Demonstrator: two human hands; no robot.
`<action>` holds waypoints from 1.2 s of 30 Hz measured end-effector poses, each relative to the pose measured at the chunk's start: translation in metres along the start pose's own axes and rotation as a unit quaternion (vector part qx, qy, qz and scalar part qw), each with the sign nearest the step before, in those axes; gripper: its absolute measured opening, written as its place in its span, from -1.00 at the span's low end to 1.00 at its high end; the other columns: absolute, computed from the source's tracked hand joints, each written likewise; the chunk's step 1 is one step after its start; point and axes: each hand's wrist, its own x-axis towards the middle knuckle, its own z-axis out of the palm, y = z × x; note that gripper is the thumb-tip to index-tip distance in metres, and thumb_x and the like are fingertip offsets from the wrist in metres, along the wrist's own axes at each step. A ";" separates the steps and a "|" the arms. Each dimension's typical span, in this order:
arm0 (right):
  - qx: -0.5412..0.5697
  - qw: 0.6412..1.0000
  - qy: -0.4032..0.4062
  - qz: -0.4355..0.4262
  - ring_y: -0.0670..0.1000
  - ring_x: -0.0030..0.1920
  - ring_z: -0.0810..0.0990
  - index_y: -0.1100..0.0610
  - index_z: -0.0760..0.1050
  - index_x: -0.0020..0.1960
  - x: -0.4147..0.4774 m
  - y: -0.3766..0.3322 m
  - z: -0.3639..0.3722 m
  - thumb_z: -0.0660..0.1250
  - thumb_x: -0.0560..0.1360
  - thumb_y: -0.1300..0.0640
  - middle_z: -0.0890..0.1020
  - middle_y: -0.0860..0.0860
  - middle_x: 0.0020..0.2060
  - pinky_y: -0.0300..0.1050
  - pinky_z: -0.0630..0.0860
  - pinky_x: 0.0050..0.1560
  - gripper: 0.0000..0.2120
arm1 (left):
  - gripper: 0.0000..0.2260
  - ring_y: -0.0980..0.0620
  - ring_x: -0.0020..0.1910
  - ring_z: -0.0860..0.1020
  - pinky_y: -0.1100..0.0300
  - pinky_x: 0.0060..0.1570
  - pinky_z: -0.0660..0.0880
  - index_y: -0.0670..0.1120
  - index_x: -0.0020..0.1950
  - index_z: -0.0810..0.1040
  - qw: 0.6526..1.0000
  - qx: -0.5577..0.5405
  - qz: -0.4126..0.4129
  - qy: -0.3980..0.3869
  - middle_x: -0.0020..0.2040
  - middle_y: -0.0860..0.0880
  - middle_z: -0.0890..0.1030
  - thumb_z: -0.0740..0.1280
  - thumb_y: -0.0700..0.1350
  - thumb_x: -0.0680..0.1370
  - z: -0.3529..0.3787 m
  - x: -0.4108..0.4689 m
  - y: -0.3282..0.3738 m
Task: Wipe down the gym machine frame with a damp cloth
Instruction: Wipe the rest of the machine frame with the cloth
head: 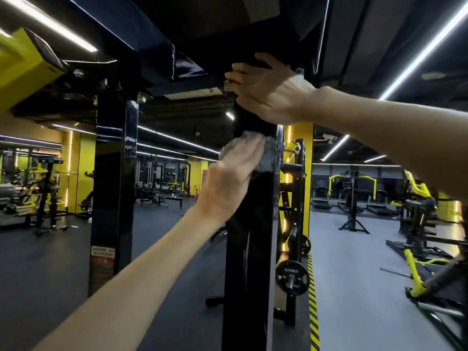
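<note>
A black gym machine frame fills the middle of the view, with a glossy upright post (253,236) running down the centre and a black crossbeam (162,51) overhead. My left hand (228,181) presses a grey cloth (268,153) flat against the upper part of that post, fingers stretched over the cloth. Higher up, my right hand (268,89) grips the frame where the post meets the crossbeam, fingers curled round the edge. Part of the cloth is hidden under my left hand.
A second black upright (114,186) stands to the left. A weight plate (292,277) on a rack sits right of the post beside a yellow-black floor stripe (313,312). Yellow machines (417,269) line the right side and several racks (43,188) stand at far left.
</note>
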 end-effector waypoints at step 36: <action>-0.028 0.999 -0.017 0.040 0.10 0.52 0.22 0.22 0.33 0.46 -0.030 -0.064 0.010 -0.12 0.62 -0.06 0.36 0.14 0.47 0.18 -0.04 0.51 -0.43 | -0.60 -0.14 0.19 0.59 0.07 0.16 0.52 -0.24 0.29 0.47 0.996 -0.065 -0.047 -0.035 0.25 -0.19 0.57 0.25 -0.43 0.46 0.003 -0.119 0.037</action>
